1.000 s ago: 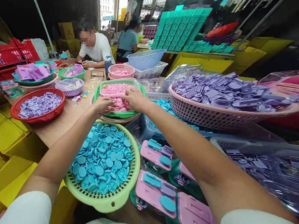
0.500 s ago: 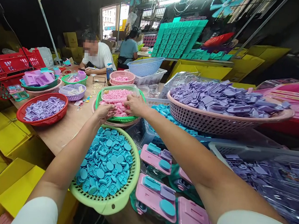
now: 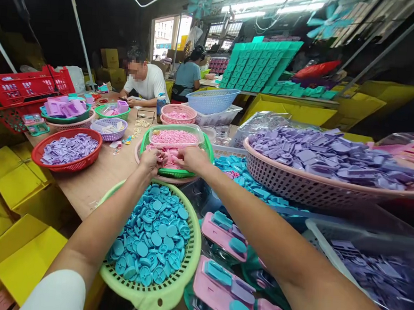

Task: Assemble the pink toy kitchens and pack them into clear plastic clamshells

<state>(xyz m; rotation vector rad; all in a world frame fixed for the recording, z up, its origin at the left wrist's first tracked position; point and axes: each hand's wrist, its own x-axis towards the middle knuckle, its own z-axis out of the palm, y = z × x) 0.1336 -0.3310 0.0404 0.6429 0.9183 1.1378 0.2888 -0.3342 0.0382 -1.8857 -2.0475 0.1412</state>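
Note:
Both my arms reach over a light green basket [image 3: 168, 298] full of blue round parts. My left hand [image 3: 151, 160] is curled shut at the near left of a darker green basket [image 3: 208, 151] that holds loose pink parts [image 3: 171, 156]. My right hand [image 3: 193, 158] sits just to its right, fingers pinched together over the same pink parts. The fingertips of the two hands almost meet. A clear tray of small pink pieces [image 3: 178, 137] rests in the back of that basket, beyond both hands.
A wide pink basket [image 3: 290, 187] heaped with purple parts stands at right. Pink and teal toy assemblies [image 3: 223, 231] lie near me. A red basket of purple parts [image 3: 50, 162] and smaller baskets sit at left. Two people [image 3: 146, 82] sit at the far end. Yellow boxes [image 3: 14, 179] flank the table.
Both hands have drawn back from the clear tray to the near part of the green basket and come closer together. The view has tilted and shifted slightly.

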